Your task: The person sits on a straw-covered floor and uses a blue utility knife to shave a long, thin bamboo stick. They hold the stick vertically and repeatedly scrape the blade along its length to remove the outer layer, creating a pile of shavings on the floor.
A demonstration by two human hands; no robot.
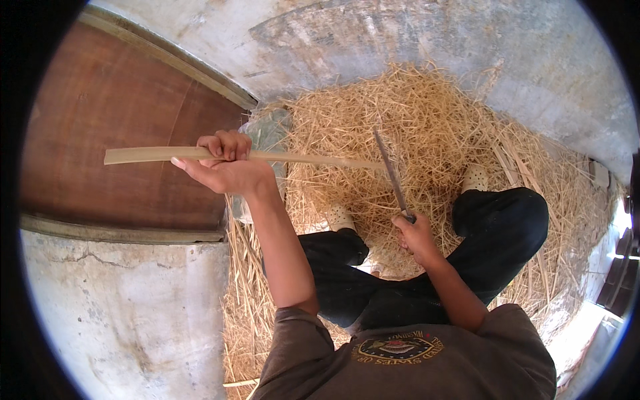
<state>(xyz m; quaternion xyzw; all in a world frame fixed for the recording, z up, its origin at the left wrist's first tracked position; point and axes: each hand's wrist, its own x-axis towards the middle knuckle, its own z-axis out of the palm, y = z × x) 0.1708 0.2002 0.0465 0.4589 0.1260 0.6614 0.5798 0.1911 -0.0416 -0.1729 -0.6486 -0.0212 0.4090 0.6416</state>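
plainly, with the left hand (227, 163) fingers curled tight around the long pale bamboo strip (153, 155) and the right hand (417, 237) fisted on the knife (393, 177) meeting it above the straw (427, 113), a slip could likely send the blade toward the knees.

A pale tan strip (153, 155) crosses the upper left of the frame, against a reddish-brown door (120, 133). Golden-yellow straw (427, 127) fills the upper middle. The blade (390, 170) at centre is dull grey. Trousers (493, 233) at lower right are black, the shoes (475, 178) cream, the shirt (413, 360) at the bottom grey-brown. The walls (127, 313) are mottled grey-white.
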